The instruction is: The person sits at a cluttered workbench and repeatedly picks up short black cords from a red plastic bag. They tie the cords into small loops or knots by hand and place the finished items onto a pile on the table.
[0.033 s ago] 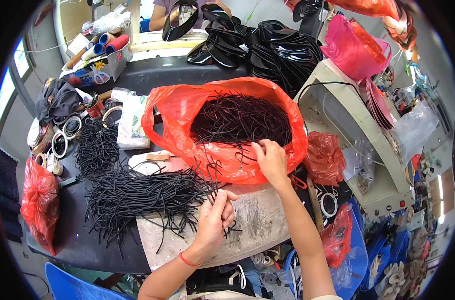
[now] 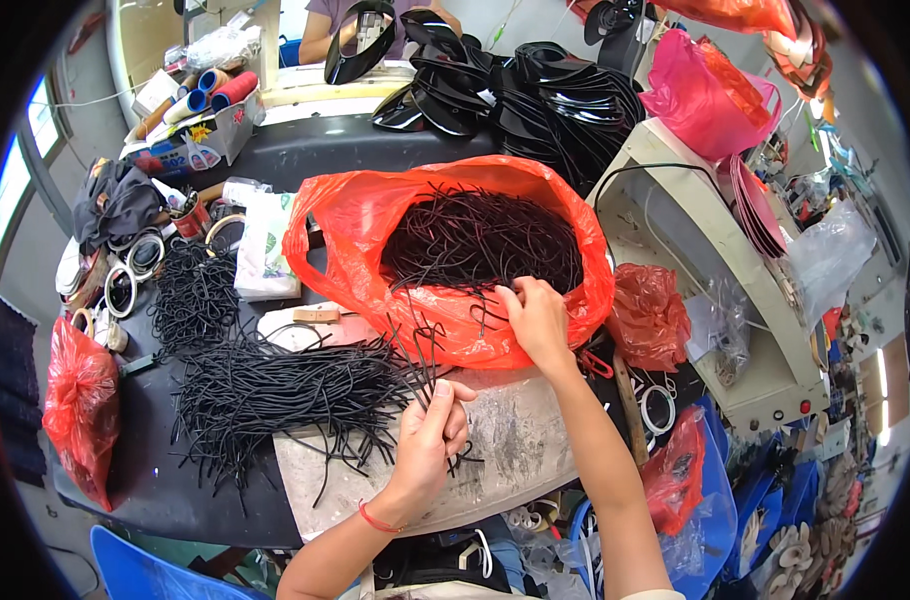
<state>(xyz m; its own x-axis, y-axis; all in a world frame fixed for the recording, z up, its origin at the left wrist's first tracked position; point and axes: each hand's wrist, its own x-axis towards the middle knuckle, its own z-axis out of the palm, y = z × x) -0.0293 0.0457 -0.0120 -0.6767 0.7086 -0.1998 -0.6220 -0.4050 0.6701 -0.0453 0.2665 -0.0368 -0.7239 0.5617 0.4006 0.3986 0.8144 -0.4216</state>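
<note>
A red plastic bag (image 2: 345, 215) lies wide on the table, filled with a tangle of thin black cords (image 2: 480, 240). My right hand (image 2: 537, 318) is at the bag's near rim, its fingertips pinched on a black cord at the edge of the tangle. Lower and to the left, my left hand (image 2: 435, 432) is closed round a few black cords (image 2: 423, 372), whose ends stick up above the thumb. Beside it on the left lies a broad pile of straight black cords (image 2: 285, 385), partly on a stained, light-coloured board (image 2: 515, 440).
A looped black cord heap (image 2: 193, 300) lies left, near a white packet (image 2: 267, 245). A tied red bag (image 2: 80, 410) hangs at the left edge. A beige machine (image 2: 665, 190) stands right. Glossy black sheets (image 2: 565, 110) are stacked behind; a person's arm (image 2: 317, 40) shows beyond.
My right hand has shifted very slightly left along the bag's rim. My left hand stays in place with its cords.
</note>
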